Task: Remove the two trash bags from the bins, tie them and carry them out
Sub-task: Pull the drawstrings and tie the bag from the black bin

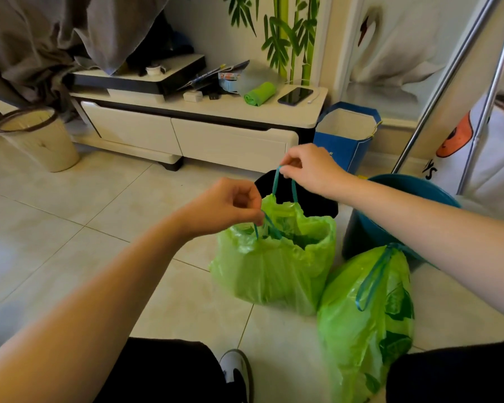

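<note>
A green trash bag [274, 269] stands on the tiled floor with its mouth partly open. My left hand [224, 205] pinches the near teal drawstring loop of this bag. My right hand [309, 167] pinches the far teal drawstring loop and holds it higher up. A second green trash bag [364, 318] lies to the right, its mouth drawn closed and its teal drawstring hanging loose down its side. Behind the first bag stands a black bin [317, 205], mostly hidden. A teal bin [370, 228] stands to the right, behind the second bag.
A white TV cabinet [186, 132] runs along the back, with a roll of green bags [259, 93] and a phone [295, 96] on it. A beige bin [38, 138] stands at left, a blue box [344, 135] at right. Metal rack poles [448, 82] rise at right.
</note>
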`<state>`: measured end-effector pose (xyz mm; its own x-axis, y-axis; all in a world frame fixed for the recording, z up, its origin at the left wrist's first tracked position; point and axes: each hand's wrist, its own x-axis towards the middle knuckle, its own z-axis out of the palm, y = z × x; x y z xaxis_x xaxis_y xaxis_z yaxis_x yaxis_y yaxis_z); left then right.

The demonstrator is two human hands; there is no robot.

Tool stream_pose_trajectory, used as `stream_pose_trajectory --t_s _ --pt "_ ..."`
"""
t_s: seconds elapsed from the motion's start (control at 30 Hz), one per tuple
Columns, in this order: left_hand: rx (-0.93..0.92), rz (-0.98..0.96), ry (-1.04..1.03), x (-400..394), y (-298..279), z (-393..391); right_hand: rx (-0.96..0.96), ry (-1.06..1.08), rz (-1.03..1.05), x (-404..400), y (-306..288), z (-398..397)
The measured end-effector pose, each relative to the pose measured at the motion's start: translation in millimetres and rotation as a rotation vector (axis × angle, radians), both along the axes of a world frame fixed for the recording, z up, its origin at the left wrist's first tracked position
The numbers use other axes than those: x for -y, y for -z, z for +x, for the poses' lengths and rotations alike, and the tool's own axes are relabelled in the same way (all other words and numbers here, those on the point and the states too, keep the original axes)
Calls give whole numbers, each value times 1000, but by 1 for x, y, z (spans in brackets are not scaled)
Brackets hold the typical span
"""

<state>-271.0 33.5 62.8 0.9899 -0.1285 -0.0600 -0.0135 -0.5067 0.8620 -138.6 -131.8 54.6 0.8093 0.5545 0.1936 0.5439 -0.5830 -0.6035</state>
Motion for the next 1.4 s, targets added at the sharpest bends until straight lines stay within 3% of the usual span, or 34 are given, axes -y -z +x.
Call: stream_pose_trajectory --t_s 0.27,0.33,0.4,0.47,0.6,0.73,0.87,1.13,1.4 --pt "274 -435 -163 5 -45 -7 40 54 431 14 -68 -4" --pt "242 -323 -141 9 -43 -6 64 19 426 17 -71 -8" --pt "211 -191 -143 14 -35 -6 65 -44 224 19 -64 -14" --pt "295 -203 -217 17 -35 -5 84 -63 155 22 -60 -16" --pt "435 -346 -336 9 -46 1 81 -1 399 26 -74 -18" --pt "435 -235 -314 13 -39 3 133 -72 296 29 -74 -28" --pt "476 -118 -265 21 -42 9 101 -129 329 33 -69 -45" --pt "533 -23 -142 49 -42 19 -358 48 484 46 -36 -58" --pt "564 46 -115 57 -35 29 -261 -14 413 58 -31 -60"
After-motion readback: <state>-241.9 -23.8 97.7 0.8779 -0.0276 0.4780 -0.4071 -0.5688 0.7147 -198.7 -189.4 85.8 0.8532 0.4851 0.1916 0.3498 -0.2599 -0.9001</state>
